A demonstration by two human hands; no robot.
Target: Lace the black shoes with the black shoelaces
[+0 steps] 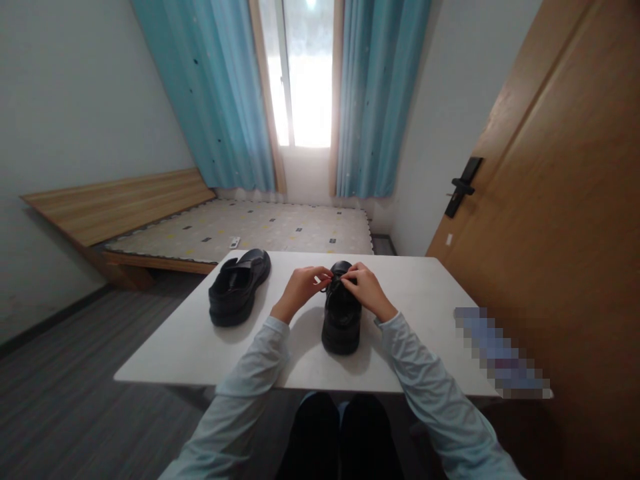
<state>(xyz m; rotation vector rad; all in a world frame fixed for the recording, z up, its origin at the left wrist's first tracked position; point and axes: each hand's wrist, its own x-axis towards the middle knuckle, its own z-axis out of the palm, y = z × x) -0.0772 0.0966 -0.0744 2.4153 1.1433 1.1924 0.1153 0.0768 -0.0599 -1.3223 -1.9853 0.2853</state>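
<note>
A black shoe (342, 327) stands on the white table in front of me, its heel towards me and its toe pointing away. Over its lacing my left hand (303, 287) comes in from the left, thumb and fingertips pinched on a thin dark shoelace. From the right, my right hand (367, 288) pinches at the lace too, close to the left fingertips. The lace itself is small and dark against the shoe, so its knot or loops are hard to make out. To the left sits a second black shoe (235, 293), upright and touched by neither hand.
The white table (200, 357) has a blurred-out bluish item (495, 347) along its right edge. Behind it is a low wooden bed (280, 223) with a small white object (235, 243) on it. A brown door (565, 200) stands close on the right.
</note>
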